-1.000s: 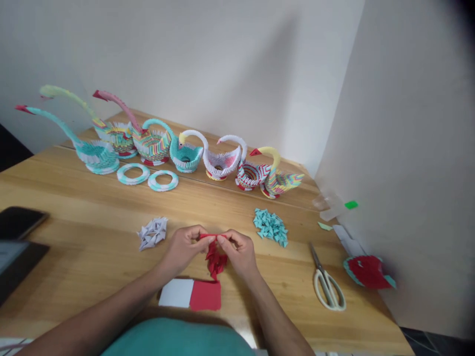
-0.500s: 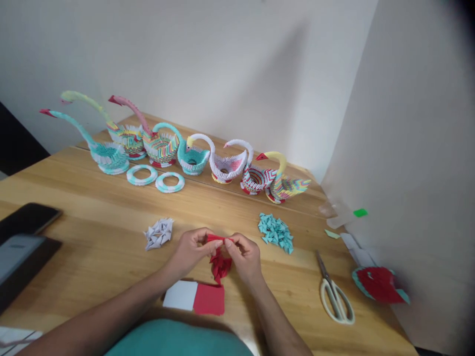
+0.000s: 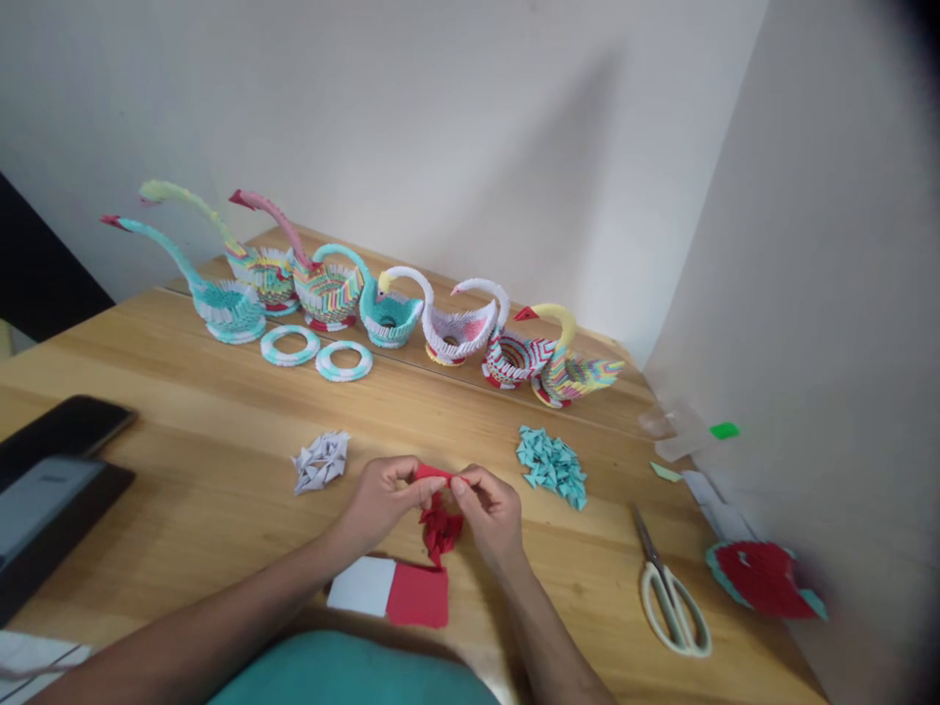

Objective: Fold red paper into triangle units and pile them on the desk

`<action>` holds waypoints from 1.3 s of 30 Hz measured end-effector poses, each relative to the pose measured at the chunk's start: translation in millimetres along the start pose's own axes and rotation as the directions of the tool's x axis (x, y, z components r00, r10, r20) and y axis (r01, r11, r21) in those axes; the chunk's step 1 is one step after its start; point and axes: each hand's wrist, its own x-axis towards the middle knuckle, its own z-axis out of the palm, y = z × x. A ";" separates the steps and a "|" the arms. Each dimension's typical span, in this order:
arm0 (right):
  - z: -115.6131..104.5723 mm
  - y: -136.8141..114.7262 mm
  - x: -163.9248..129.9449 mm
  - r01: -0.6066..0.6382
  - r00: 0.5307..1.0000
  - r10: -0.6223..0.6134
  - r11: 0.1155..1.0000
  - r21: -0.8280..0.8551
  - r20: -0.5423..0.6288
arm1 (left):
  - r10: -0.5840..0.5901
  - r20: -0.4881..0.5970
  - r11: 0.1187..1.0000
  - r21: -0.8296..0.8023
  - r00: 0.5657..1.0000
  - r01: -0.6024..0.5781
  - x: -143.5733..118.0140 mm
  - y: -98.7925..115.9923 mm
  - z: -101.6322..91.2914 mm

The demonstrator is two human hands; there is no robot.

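Note:
A small folded piece of red paper (image 3: 433, 474) is pinched between my two hands over the table. My left hand (image 3: 386, 494) grips its left end with thumb and fingers, while my right hand (image 3: 489, 507) pinches the right end. Just below them lies a pile of folded red paper pieces (image 3: 442, 532), partly covered by the hands. Nearer my body are white paper sheets (image 3: 361, 586) and red paper sheets (image 3: 418, 595), side by side. Folded white pieces (image 3: 321, 461) lie to the left, folded teal pieces (image 3: 552, 466) to the right.
Several paper swans (image 3: 461, 328) line the back, with two paper rings (image 3: 345, 361) before them. Scissors (image 3: 672, 597) lie at right, near a red-and-teal paper piece (image 3: 768, 580) by the wall. Two phone-like devices (image 3: 63, 431) sit at left.
The view has shifted slightly, moving everything a little to the right. Both hands keep hold of the red paper, which now shows a flatter face toward me.

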 end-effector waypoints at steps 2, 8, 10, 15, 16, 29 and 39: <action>0.3 -0.9 0.2 0.003 1.000 -0.003 1.000 0.005 0.000 | 0.007 -0.005 1.000 0.003 1.000 -0.007 0.0 -0.2 -0.2; 0.3 -2.5 0.4 0.015 1.000 -0.015 1.000 -0.006 0.009 | 0.016 -0.009 1.000 0.023 1.000 -0.016 -0.5 0.0 -0.5; 0.3 -2.5 0.2 0.018 1.000 -0.018 1.000 -0.010 0.012 | 0.024 -0.016 0.999 0.027 1.000 -0.024 -0.6 -0.1 -0.2; 2.6 -1.2 1.3 -0.043 0.999 0.043 0.999 0.032 0.018 | 0.038 -0.032 0.999 0.019 0.999 -0.038 0.5 -0.5 -0.3; 3.2 -0.8 1.9 -0.075 0.997 0.074 0.995 0.060 0.023 | 0.042 -0.028 0.999 0.016 0.999 -0.042 0.8 -0.6 -0.5; 3.9 -4.2 2.8 -0.155 0.987 0.148 0.983 0.101 0.067 | 0.064 0.024 0.997 0.029 0.998 -0.065 2.6 -12.3 -3.5; 0.6 -7.9 3.8 0.042 0.999 -0.039 0.983 -0.178 0.019 | 0.008 -0.005 1.000 -0.020 1.000 -0.008 6.6 -12.6 -5.9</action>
